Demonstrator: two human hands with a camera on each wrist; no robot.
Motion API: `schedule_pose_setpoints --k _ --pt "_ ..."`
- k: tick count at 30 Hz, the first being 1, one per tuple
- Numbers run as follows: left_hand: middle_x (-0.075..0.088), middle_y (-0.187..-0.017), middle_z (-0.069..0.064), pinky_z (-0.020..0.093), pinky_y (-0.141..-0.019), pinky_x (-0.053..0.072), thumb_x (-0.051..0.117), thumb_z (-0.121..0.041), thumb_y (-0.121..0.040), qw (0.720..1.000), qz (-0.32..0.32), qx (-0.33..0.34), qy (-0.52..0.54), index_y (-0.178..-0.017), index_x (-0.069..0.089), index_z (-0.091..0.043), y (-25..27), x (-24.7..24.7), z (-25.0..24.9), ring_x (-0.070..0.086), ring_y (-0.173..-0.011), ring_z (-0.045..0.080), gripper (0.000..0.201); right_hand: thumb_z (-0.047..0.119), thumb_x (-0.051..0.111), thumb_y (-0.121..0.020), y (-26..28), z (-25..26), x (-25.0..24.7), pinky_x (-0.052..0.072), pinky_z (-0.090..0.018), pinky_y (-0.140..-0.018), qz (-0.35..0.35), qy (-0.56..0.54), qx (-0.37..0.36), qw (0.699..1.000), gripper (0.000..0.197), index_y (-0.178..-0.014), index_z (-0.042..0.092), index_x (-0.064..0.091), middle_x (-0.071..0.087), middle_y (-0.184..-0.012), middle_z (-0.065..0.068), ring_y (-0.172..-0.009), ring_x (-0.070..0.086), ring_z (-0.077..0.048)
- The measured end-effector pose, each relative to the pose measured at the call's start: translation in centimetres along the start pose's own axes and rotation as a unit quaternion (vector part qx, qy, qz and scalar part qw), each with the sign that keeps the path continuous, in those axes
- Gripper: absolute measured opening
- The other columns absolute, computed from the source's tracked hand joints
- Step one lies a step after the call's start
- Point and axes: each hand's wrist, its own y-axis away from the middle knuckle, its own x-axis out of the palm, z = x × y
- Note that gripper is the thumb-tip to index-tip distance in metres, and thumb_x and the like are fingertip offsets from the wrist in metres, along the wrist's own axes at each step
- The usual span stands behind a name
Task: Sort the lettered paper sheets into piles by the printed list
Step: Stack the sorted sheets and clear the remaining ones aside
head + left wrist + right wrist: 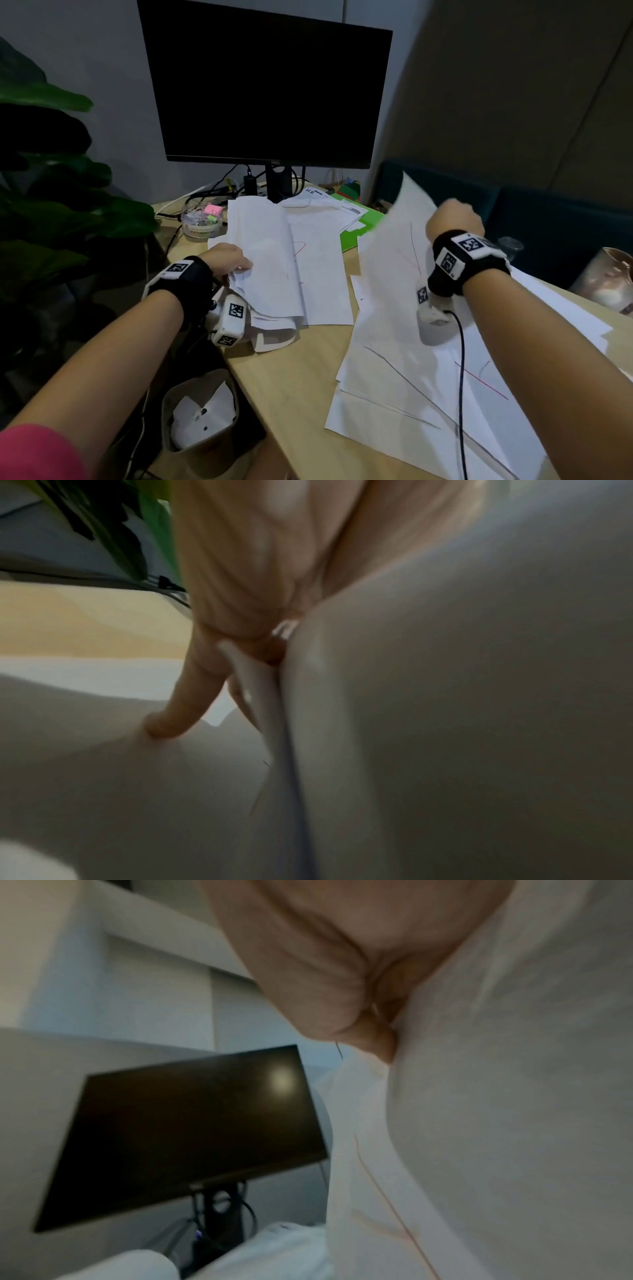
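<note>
Wooden desk [301, 377] under paper piles [411, 377], monitor [263, 89]

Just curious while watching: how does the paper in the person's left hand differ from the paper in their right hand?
The left hand grips a bent bundle of sheets low over the desk; the right hand holds a lifted sheet up, steeply tilted. The bundle is many layers thick; the lifted sheet looks single. Both are white paper with faint pen strokes.

Letters on the lifted sheet [394, 246] blurred, unreadable.
</note>
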Motion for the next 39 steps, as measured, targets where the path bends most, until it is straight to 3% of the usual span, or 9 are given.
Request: schedule_pose_setpoints --k 4,9,16,19,24,26,30,32,39 --pt "0.041 -0.065 0.007 0.032 -0.059 0.028 0.062 -0.003 -0.087 0.999 -0.006 0.009 0.031 -0.056 0.038 -0.01 0.0 -0.7 1.1 0.039 -0.061 0.022 0.039 0.004 0.046 -0.093 -0.7 4.3 -1.7 0.043 -0.038 -0.076 -0.089 -0.148 -0.035 0.984 0.027 -0.12 0.005 0.047 0.057 -0.12 -0.02 -0.108 0.056 -0.037" --pt "0.045 -0.066 0.007 0.034 -0.071 0.033 0.062 -0.001 -0.086 0.997 -0.015 -0.007 0.082 -0.059 0.041 -0.012 -0.1 -1.6 2.4 0.042 -0.066 0.023 0.036 0.004 0.045 -0.092 -0.7 5.5 1.0 0.046 -0.041 -0.086 -0.048 -0.228 -0.017 0.972 0.029 -0.12 0.004 0.05 0.056 -0.123 -0.02 -0.11 0.055 -0.037" --pt "0.036 -0.058 0.003 0.031 -0.055 0.024 0.062 -0.002 -0.087 0.997 -0.001 -0.005 0.078 -0.055 0.035 -0.014 0.0 -1.9 2.0 0.034 -0.055 0.018 0.044 0.005 0.044 -0.091 -0.7 3.9 7.8 0.043 -0.036 -0.08 0.059 -0.171 0.003 0.984 0.028 -0.115 0.0 0.056 0.058 -0.119 -0.024 -0.107 0.055 -0.041" --pt "0.037 -0.056 0.002 0.031 -0.054 0.024 0.061 -0.001 -0.087 0.997 0.0 -0.003 0.073 -0.052 0.037 -0.014 -0.4 -1.9 2.3 0.034 -0.055 0.017 0.045 0.004 0.045 -0.091 -0.6 3.3 9.5 0.044 -0.038 -0.084 0.087 -0.141 0.003 0.986 0.028 -0.117 0.001 0.055 0.057 -0.12 -0.024 -0.108 0.055 -0.041" --pt "0.042 -0.052 0.0 0.03 -0.054 0.029 0.06 0.0 -0.086 0.997 0.006 -0.011 0.071 -0.028 0.046 -0.021 -0.6 -2.0 2.8 0.038 -0.055 0.018 0.063 0.002 0.043 -0.092 -1.0 2.5 10.8 0.045 -0.04 -0.085 0.078 -0.125 0.012 0.989 0.032 -0.122 0.002 0.052 0.056 -0.122 -0.025 -0.108 0.054 -0.042" --pt "0.046 -0.06 0.004 0.031 -0.06 0.036 0.06 0.001 -0.086 0.996 0.004 -0.013 0.092 -0.032 0.052 -0.02 -0.7 -2.2 2.9 0.044 -0.061 0.022 0.058 0.002 0.043 -0.092 -1.4 2.5 11.0 0.044 -0.04 -0.082 0.068 -0.128 0.012 0.989 0.03 -0.121 0.002 0.052 0.056 -0.12 -0.026 -0.107 0.054 -0.043" --pt "0.053 -0.074 0.008 0.035 -0.071 0.042 0.061 0.001 -0.086 0.992 0.004 -0.016 0.127 -0.069 0.052 -0.013 -0.7 -2.1 2.9 0.051 -0.071 0.025 0.023 -0.001 0.043 -0.09 -2.1 2.7 11.0 0.045 -0.041 -0.079 0.032 -0.136 -0.012 0.99 0.03 -0.117 0.004 0.052 0.058 -0.114 -0.026 -0.101 0.056 -0.043" --pt "0.057 -0.079 0.007 0.032 -0.071 0.046 0.059 0.003 -0.087 0.988 0.001 -0.014 0.151 -0.078 0.053 -0.012 -0.8 -2.0 3.0 0.054 -0.071 0.02 0.019 -0.002 0.043 -0.09 -2.5 2.8 10.9 0.045 -0.041 -0.079 0.019 -0.134 -0.026 0.99 0.034 -0.122 0.006 0.051 0.058 -0.112 -0.026 -0.1 0.056 -0.042" --pt "0.041 -0.064 0.005 0.034 -0.071 0.028 0.071 -0.015 -0.069 0.994 0.012 -0.016 0.109 -0.053 0.039 -0.014 -0.5 -2.5 2.6 0.039 -0.063 0.022 0.036 -0.001 0.04 -0.09 -3.1 2.3 11.7 0.042 -0.038 -0.074 0.022 -0.164 -0.048 0.985 0.032 -0.117 0.006 0.054 0.059 -0.108 -0.025 -0.096 0.056 -0.041"
